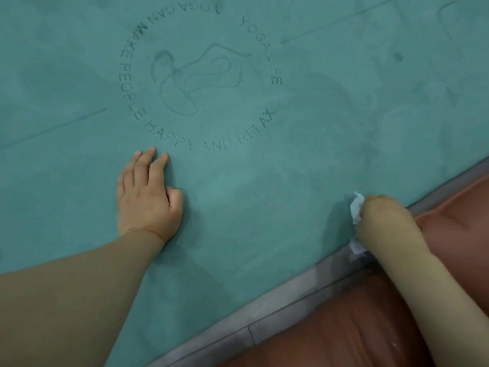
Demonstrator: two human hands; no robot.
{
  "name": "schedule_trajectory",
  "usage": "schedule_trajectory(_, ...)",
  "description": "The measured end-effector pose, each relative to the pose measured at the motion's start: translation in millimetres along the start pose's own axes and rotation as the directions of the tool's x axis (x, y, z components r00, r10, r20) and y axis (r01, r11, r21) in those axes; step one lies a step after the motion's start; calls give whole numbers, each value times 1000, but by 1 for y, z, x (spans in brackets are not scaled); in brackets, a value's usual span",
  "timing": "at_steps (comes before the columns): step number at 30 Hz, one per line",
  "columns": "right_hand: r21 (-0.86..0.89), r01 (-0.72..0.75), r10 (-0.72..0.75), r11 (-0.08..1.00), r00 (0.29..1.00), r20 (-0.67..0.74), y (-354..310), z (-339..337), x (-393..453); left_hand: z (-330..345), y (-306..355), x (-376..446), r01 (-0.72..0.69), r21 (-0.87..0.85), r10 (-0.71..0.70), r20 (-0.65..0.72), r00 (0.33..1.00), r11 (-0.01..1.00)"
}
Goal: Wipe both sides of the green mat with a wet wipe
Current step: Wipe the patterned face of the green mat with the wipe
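Observation:
The green mat point(264, 181) fills most of the view, lying flat, with a round printed yoga logo near the top middle. My left hand point(146, 193) rests flat on it just below the logo, fingers straight. My right hand point(375, 215) is near the mat's right edge, mostly hidden behind its own wrist and sleeve. It grips a white wet wipe point(356, 207), which sticks out on the left of the hand and touches the mat. Another bit of the wipe shows lower, at the mat's edge.
A grey floor strip point(291, 305) runs diagonally along the mat's lower right edge. Beyond it lies a reddish-brown cushioned surface point(357, 327). A dark spot point(397, 57) and faint smears mark the mat's right part.

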State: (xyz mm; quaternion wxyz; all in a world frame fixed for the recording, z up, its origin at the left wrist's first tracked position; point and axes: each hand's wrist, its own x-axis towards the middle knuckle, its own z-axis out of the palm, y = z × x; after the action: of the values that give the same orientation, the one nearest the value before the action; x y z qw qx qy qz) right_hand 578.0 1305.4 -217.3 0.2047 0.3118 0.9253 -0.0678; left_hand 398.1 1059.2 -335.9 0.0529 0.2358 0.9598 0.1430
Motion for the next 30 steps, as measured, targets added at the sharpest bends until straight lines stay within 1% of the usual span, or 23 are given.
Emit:
schedule_trajectory(2, 76, -38, 32, 996, 996, 83, 4, 46, -4, 0, 0, 0, -3, -2, 3, 1, 1000, 1000)
schedule_trajectory(3, 29, -1, 0, 1000, 999, 51, -1, 69, -5, 0, 0, 0, 0, -4, 0, 4, 1000, 1000)
schedule_trajectory(4, 35, 56, -58, 998, 997, 46, -16, 82, -15, 0, 1, 0, 5, -5, -5, 4, 1000, 1000)
schedule_trajectory(5, 93, 128, -138, 987, 984, 112, -39, 89, -25, -1, 1, 0, 7, -5, -7, 3, 1000, 1000)
schedule_trajectory(6, 188, 212, -237, 959, 964, 119, -61, 94, -38, -1, 1, 0, 6, -5, -6, 0, 1000, 1000)
schedule_trajectory(7, 239, 305, -340, 922, 932, 122, -84, 94, -54, 0, 1, 0, 3, -7, -3, -3, 1000, 1000)
schedule_trajectory(8, 243, 407, -435, 880, 897, 74, -95, 105, -65, 0, 1, 1, 0, -10, 0, -8, 1000, 1000)
schedule_trajectory(10, 265, 434, -478, 861, 868, 132, -89, 116, -63, 0, 0, 1, 3, -11, -4, -7, 1000, 1000)
schedule_trajectory(12, 207, 378, -405, 902, 908, 105, -51, 114, -38, -1, 0, 1, 15, -13, -15, 7, 1000, 1000)
schedule_trajectory(13, 139, 301, -312, 944, 948, 66, -25, 104, -24, -1, 0, 1, 19, -14, -19, 12, 1000, 1000)
schedule_trajectory(15, -2, 188, -188, 982, 982, -7, 31, 86, -3, -2, 1, 1, 19, -12, -19, 14, 1000, 1000)
schedule_trajectory(16, -78, 157, -157, 984, 988, 13, 56, 78, 4, -2, 1, 1, 19, -9, -18, 15, 1000, 1000)
schedule_trajectory(18, -129, 23, -17, 991, 999, 47, 70, 64, 8, -2, 2, 1, 21, -5, -20, 18, 1000, 1000)
schedule_trajectory(19, -119, 38, -36, 992, 999, 16, 66, 65, 10, -2, 1, 1, 20, -3, -20, 18, 1000, 1000)
schedule_trajectory(21, -71, 185, -189, 980, 981, -40, 41, 63, 5, -2, 1, 1, 13, 3, -13, 18, 1000, 1000)
schedule_trajectory(22, -35, 310, -312, 950, 948, -70, 24, 61, 1, -2, 1, 1, 8, 4, -8, 14, 1000, 1000)
schedule_trajectory(23, -28, 458, -459, 888, 884, -91, 9, 60, -6, -2, 1, 2, 3, 6, -3, 8, 1000, 1000)
schedule_trajectory(24, -50, 617, -619, 786, 782, -76, -5, 63, -13, -1, 1, 2, -1, 10, 0, 3, 1000, 1000)
schedule_trajectory(25, -69, 739, -741, 670, 672, -1, -21, 65, -21, -1, 0, 3, -5, 12, 5, 0, 1000, 1000)
schedule_trajectory(26, -76, 846, -845, 528, 532, 55, -34, 71, -25, -1, 0, 3, -11, 13, 11, -3, 1000, 1000)
schedule_trajectory(28, -94, 966, -961, 239, 250, 122, -48, 79, -21, -1, -1, 3, -20, 17, 20, -6, 1000, 1000)
schedule_trajectory(29, -103, 985, -980, 138, 151, 132, -53, 79, -11, -1, 0, 3, -22, 18, 23, -6, 1000, 1000)
schedule_trajectory(30, -106, 993, -990, 61, 74, 119, -63, 77, 6, -2, 0, 3, -21, 20, 21, -8, 1000, 1000)
